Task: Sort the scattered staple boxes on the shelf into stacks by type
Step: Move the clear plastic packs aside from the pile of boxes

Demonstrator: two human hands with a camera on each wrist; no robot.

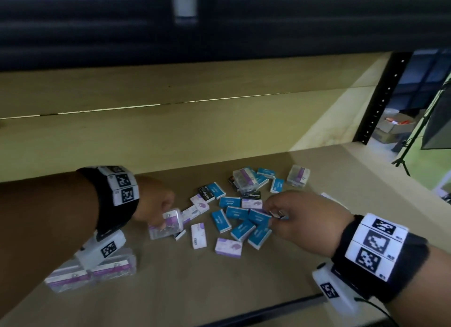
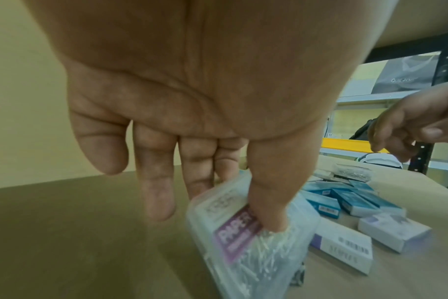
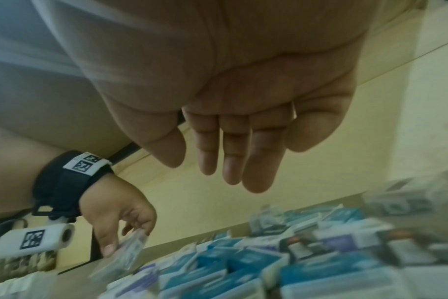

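Observation:
Staple boxes lie scattered in the middle of the wooden shelf [image 1: 244,290]: several blue boxes [image 1: 240,219], white-and-purple boxes [image 1: 228,247] and black boxes [image 1: 206,192]. My left hand [image 1: 163,219] grips a clear plastic box with a purple label [image 1: 170,223] at the pile's left edge; the thumb presses its top [image 2: 246,248]. My right hand [image 1: 271,212] hovers over the blue boxes with relaxed fingers [image 3: 258,172] and holds nothing. Clear boxes [image 1: 97,270] sit grouped at the front left under my left forearm.
Two more clear boxes [image 1: 245,180] [image 1: 298,176] stand at the back of the pile. The shelf's wooden back wall [image 1: 170,136] is close behind. A black upright post [image 1: 380,97] marks the right end. The shelf's front edge [image 1: 268,309] runs below my wrists.

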